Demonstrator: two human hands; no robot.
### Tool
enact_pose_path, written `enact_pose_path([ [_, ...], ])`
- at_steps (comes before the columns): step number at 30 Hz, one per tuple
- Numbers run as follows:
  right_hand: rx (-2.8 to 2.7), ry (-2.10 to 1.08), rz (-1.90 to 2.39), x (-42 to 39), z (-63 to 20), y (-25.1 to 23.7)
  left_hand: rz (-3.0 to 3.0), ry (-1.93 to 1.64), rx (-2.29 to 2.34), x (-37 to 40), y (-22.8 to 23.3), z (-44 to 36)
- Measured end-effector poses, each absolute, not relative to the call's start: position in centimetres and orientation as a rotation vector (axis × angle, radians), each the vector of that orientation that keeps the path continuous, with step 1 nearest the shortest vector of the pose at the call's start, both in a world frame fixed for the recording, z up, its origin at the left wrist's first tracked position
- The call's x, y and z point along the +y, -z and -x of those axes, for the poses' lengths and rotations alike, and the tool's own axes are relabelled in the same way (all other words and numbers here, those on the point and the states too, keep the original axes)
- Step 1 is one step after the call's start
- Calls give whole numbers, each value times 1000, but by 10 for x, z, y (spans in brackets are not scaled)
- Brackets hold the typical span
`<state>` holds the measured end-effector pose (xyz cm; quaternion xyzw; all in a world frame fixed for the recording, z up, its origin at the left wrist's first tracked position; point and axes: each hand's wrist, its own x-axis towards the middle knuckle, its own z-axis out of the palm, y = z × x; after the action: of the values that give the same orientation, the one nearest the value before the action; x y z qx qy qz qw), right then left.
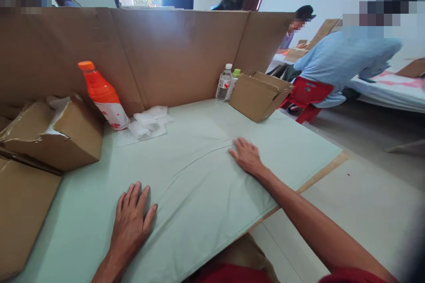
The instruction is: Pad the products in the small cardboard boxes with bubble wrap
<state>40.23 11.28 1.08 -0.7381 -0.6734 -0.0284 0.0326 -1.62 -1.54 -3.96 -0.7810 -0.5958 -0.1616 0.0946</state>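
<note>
A pale green cloth (199, 190) covers the table, with wrinkles running between my two hands. My left hand (131, 214) lies flat on it at the lower left, fingers spread and nothing held. Farther off to the right, my right hand (246, 154) rests palm down on the same cloth, its fingers apart and slightly blurred. A long curved crease in the fabric ends near its fingertips. Beyond that hand stands an open cardboard box (255, 97).
A cardboard partition (186, 57) runs along the back. Before it are an orange bottle (104, 97), crumpled white tissue (149, 124) and a clear water bottle (223, 84). Cardboard boxes (79, 137) crowd the left. A person in light blue (345, 62) sits on a red chair (310, 95) at right.
</note>
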Motion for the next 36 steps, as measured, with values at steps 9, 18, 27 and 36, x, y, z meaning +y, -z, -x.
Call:
enact_pose_path([
  [9,-1697,158,2517,67,-511,-20,2357,677,-1899,-9,45,18],
  [18,-2008,35,2145,138,-437,-8,2514,791,-1735,64,9,-69],
  [27,-1589,116,2433,110,-589,1,2677,535,-1290,32,38,-128],
  [36,-1504,389,2256,122,-607,-48,2610,959,-514,-29,49,-194],
])
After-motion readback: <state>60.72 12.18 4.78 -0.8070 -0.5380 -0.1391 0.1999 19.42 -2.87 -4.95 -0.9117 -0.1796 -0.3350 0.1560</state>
